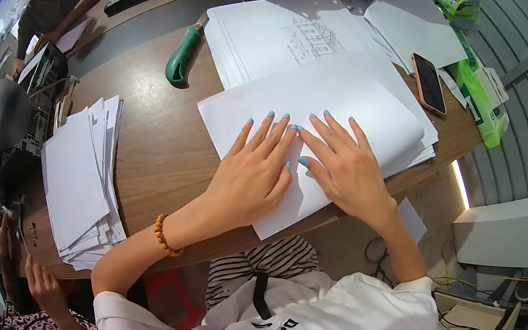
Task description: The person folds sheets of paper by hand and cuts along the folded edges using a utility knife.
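Note:
A large white sheet of paper (344, 88) lies in front of me, its right side curving over in a loose, rounded fold. My left hand (254, 176) rests flat on the sheet with fingers stretched forward, a beaded bracelet on its wrist. Beside it, my right hand (343, 169) also lies flat with spread fingers, its index fingertip touching or nearly touching my left fingers. Neither hand grips anything. Under and behind the sheet is a stack of papers, the top one a printed building drawing (314, 36).
A green-handled tool (183, 57) lies on the wooden table (153, 128). At the right are a phone (428, 84) and a green package (481, 102). A paper stack (79, 178) sits at the left. Other people's hands (44, 286) show at lower left; another person sits across.

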Demonstrator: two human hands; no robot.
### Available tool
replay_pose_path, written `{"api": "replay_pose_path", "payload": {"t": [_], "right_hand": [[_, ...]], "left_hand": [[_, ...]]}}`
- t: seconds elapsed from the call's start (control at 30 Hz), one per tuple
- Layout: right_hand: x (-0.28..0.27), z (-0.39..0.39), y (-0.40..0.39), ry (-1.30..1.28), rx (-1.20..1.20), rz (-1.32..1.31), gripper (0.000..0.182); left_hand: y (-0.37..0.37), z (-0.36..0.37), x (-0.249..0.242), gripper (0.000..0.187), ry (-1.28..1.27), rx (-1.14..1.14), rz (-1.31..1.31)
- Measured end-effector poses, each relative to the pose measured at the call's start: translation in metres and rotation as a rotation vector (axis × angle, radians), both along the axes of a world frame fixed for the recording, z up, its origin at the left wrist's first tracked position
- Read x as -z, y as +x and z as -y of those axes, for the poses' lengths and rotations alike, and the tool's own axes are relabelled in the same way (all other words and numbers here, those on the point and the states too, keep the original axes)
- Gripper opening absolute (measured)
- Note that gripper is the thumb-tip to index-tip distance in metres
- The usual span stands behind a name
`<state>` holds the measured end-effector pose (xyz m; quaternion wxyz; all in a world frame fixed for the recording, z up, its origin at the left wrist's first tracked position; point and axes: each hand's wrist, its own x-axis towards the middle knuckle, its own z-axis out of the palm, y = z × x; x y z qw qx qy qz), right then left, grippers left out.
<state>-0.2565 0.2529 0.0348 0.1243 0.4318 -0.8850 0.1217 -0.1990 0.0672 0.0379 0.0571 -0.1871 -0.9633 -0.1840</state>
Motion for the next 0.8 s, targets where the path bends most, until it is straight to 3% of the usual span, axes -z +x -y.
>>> {"api": "replay_pose_path", "payload": {"t": [0.13,0.27,0.33,0.8], "right_hand": [[0.001,0.001,-0.001,0.011,0.003,0.008,0.04],[0.001,0.001,-0.002,0.024,0.002,0.011,0.04],[0.002,0.002,-0.002,0.024,0.008,0.026,0.041],[0.005,0.002,-0.003,0.03,0.017,0.03,0.041]], "left_hand": [[0.0,0.001,0.007,0.049,0.005,0.009,-0.137],[0.001,-0.001,0.005,0.05,0.01,0.013,-0.134],[0.003,-0.002,0.0,0.051,-0.021,0.003,-0.002],[0.014,-0.015,0.006,0.062,0.039,0.033,-0.056]]}}
